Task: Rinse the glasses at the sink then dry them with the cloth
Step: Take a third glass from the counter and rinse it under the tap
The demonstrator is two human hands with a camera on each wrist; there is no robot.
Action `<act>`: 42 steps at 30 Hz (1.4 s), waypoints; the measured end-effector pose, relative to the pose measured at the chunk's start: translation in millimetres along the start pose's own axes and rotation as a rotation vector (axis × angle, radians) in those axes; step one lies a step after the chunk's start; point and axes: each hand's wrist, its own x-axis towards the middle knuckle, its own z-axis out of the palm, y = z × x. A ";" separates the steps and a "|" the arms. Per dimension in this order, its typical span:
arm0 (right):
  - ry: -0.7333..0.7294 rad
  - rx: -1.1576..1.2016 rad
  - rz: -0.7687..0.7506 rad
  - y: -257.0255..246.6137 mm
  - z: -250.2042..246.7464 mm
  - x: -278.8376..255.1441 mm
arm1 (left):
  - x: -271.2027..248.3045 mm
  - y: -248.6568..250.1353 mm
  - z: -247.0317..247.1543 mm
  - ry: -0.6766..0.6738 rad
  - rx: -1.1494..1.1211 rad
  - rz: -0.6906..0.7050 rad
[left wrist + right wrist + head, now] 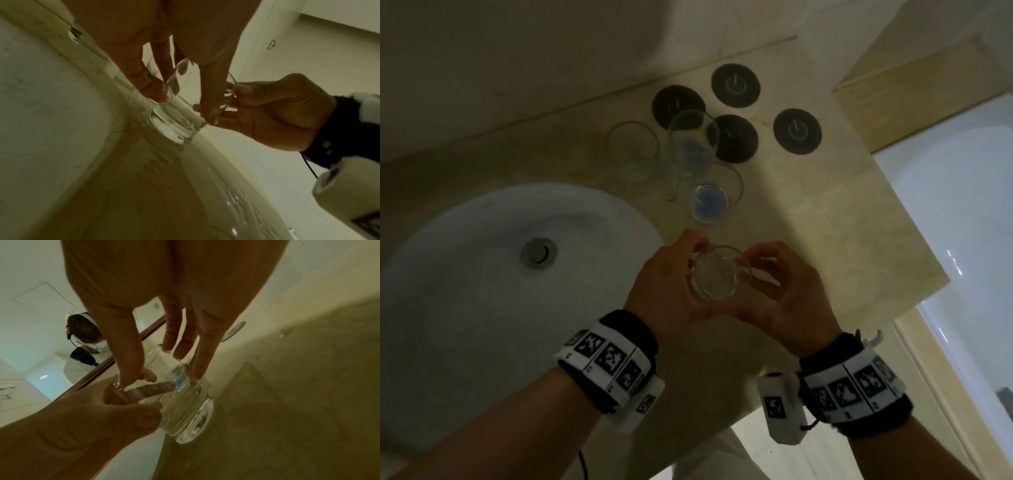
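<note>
A clear empty glass (717,274) is upright between both hands, low over the beige counter (825,222) just right of the white sink (465,240). My left hand (681,274) grips its left side, with fingers curled over the rim and down the wall (183,104). Opposite it, my right hand (760,274) pinches the right side of the rim (162,374). The thick base of the glass (174,129) hangs close to the counter; contact cannot be told. Three more glasses (633,150) (693,144) (714,195) stand behind it.
Several dark round coasters (797,132) lie at the back of the counter by the wall. The sink drain (539,251) sits mid-basin. A white bathtub (945,205) lies beyond the counter's right edge. A mirror (51,337) hangs on the wall behind the counter.
</note>
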 end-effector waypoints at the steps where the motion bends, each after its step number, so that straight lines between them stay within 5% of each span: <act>1: -0.010 -0.001 -0.007 1.4 -1.2 1.5 | 1.0 -0.5 0.9 -0.002 0.014 -0.003; 9: -0.152 -0.100 -0.013 1.5 -20.9 22.0 | 9.4 -0.2 -17.1 -0.133 0.044 -0.025; 17: -0.031 -0.103 0.003 -22.5 -23.9 68.6 | 37.4 7.9 -37.9 0.263 -0.239 -0.084; 30: -0.012 -0.190 0.069 -25.2 -15.3 101.9 | 71.2 11.6 -40.1 0.223 -0.190 -0.125; 42: -0.066 -0.207 -0.207 -102.8 -15.2 73.4 | 26.9 40.4 -102.9 0.314 -0.226 0.058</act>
